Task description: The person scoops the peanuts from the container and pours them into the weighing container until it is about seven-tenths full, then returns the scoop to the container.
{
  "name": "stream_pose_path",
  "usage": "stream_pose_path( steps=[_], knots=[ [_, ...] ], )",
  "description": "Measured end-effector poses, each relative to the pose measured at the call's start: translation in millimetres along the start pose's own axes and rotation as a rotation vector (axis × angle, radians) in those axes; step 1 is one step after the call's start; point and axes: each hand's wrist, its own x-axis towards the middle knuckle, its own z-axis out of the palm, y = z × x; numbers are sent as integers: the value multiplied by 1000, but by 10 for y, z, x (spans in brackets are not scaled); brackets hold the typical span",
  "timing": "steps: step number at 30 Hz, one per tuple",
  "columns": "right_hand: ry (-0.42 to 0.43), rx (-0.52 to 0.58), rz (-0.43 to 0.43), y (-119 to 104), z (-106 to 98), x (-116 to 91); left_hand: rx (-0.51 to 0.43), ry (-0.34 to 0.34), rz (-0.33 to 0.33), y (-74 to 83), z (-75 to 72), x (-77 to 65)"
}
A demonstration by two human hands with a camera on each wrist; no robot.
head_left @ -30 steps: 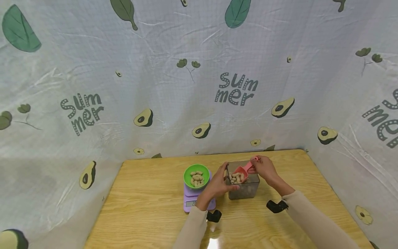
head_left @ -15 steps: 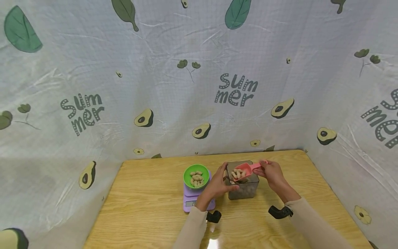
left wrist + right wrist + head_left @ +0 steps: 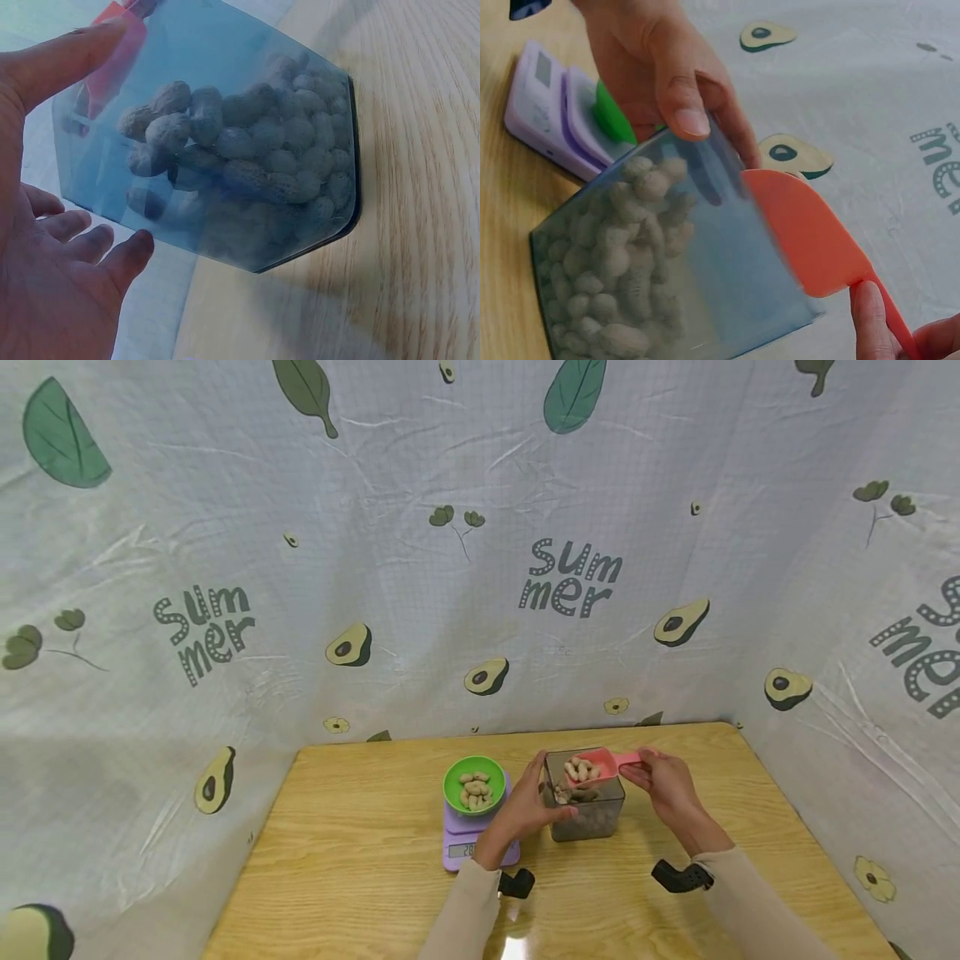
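My left hand (image 3: pixel 527 806) holds a clear grey plastic bin (image 3: pixel 588 822) at its left side, the thumb on the front wall near the rim. Peanuts (image 3: pixel 255 142) fill the bottom of the bin, seen through its wall. My right hand (image 3: pixel 670 787) pinches the handle of a pink scoop (image 3: pixel 810 232) between thumb and fingers. The scoop carries several peanuts (image 3: pixel 581 769) and lies about level at the bin's opening, its handle pointing right. In the right wrist view, the scoop's bowl overlaps the rim.
Left of the bin, a green bowl (image 3: pixel 452 777) with peanuts sits on a purple kitchen scale (image 3: pixel 456 828) with a lit display. My left forearm partly covers the scale. A printed cloth (image 3: pixel 390 577) hangs behind the wooden table (image 3: pixel 352 843).
My right hand has moved right and lifted the scoop from the peanuts in the bin, turning it from steeply tilted to nearly level. My left hand stays on the bin.
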Motion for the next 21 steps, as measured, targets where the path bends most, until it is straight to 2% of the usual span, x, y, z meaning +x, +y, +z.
stream_pose_path(
  steps=[6,11,16,21],
  knots=[
    [-24,35,-39,-144,25,-60,66,40,27,76,-95,-71],
    [-37,42,-52,-255,103,-90,64,85,37,151,-232,-135],
    [-31,64,-53,-301,264,-89,82,140,40,206,-402,-253],
    [-40,55,-51,-291,467,-52,105,195,65,188,-571,-385]
  ],
)
